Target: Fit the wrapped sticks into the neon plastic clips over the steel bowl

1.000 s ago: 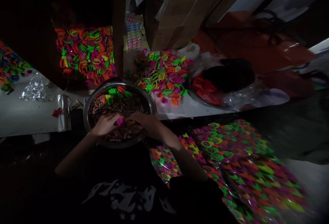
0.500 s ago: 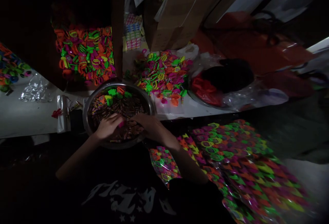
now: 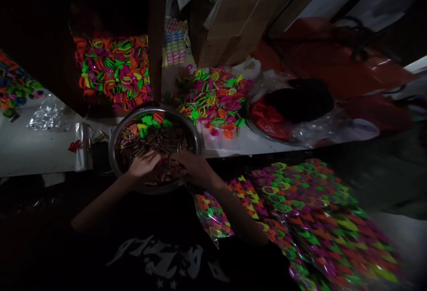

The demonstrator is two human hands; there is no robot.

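Two hands in the metal bowl (image 3: 198,139), which sits at the near edge of the table (image 3: 43,155), probably to keep reach short. Left hand (image 3: 145,166): palm down, fingers curled. Right hand (image 3: 191,166): fingers bent in toward the left. Can't tell how closed either is or what's gripped; fingertips too dark. Hands sit close, likely so both can work one spot. Brown stick-like pieces (image 3: 170,139) lie below and just beyond both hands. Green pieces (image 3: 147,121) sit farther off, near the bowl's far side. Loose bright pile (image 3: 213,95): outside, beyond the right hand, presumably for easy reach.
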